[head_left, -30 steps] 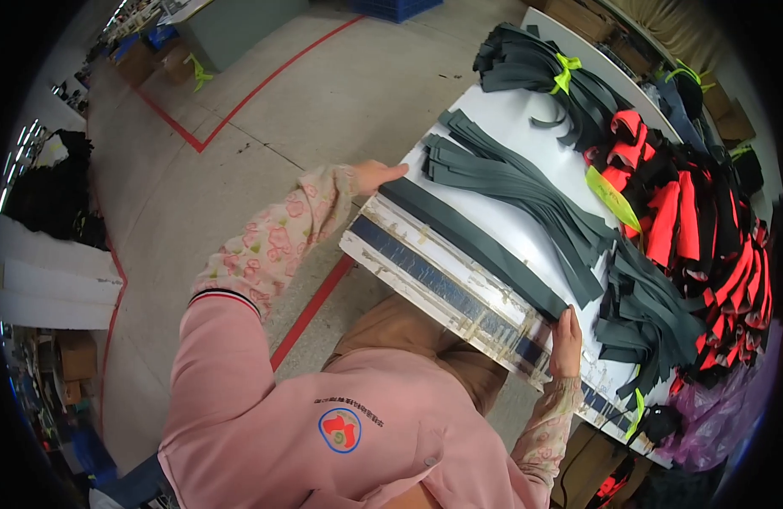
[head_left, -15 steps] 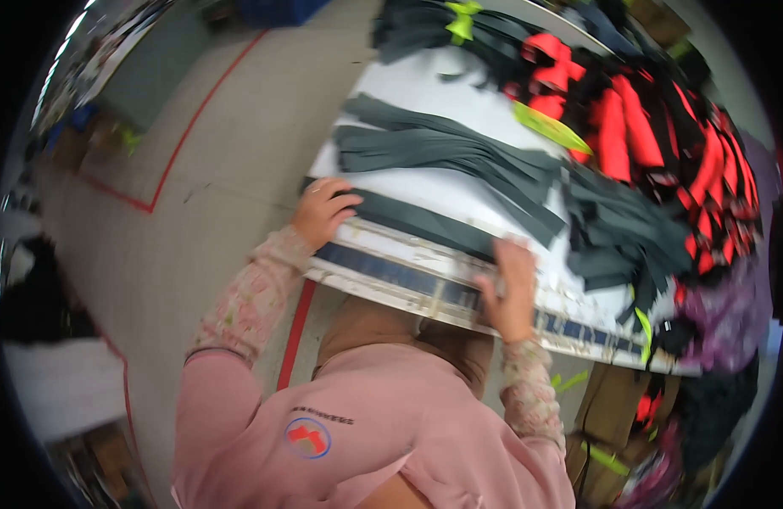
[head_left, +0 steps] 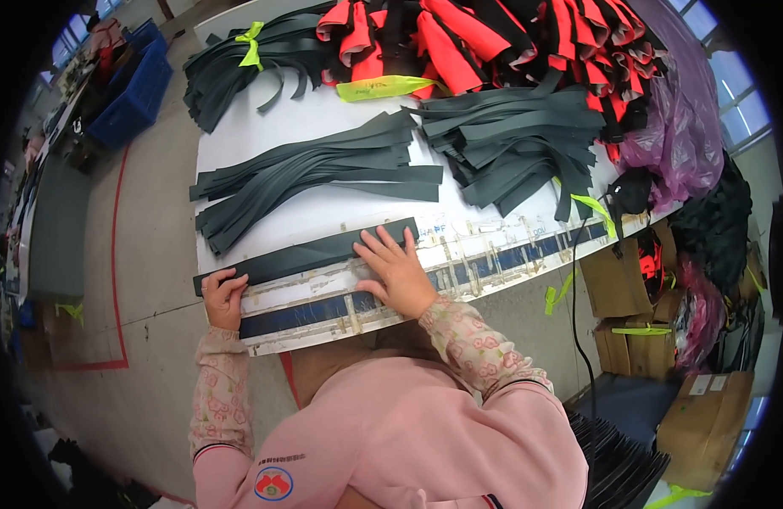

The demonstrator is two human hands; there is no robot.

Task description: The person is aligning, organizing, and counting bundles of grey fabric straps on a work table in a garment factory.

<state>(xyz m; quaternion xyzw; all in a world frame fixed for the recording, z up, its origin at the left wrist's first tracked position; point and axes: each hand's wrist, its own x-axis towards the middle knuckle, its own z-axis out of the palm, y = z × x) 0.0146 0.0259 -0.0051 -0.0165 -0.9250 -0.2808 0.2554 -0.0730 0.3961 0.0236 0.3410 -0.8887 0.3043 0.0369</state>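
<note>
A dark grey-green fabric strip lies flat along the near side of the white table. My left hand pinches its left end, fingers bent over it at the table's edge. My right hand is spread open, palm down, its fingertips resting on the strip near the right end. Just beyond lies a fanned stack of like strips, with one loose strip across its near side. A second pile of strips sits to the right of it.
A bundle of strips with a yellow-green tie lies far left. Orange-and-black pieces are heaped along the back. At the right are purple plastic, cardboard boxes and a hanging black cable.
The view has swung, bringing the table leftward in the picture. My right hand has moved from the table's near edge onto the strip, fingers spread. My left hand stays at the strip's left end.
</note>
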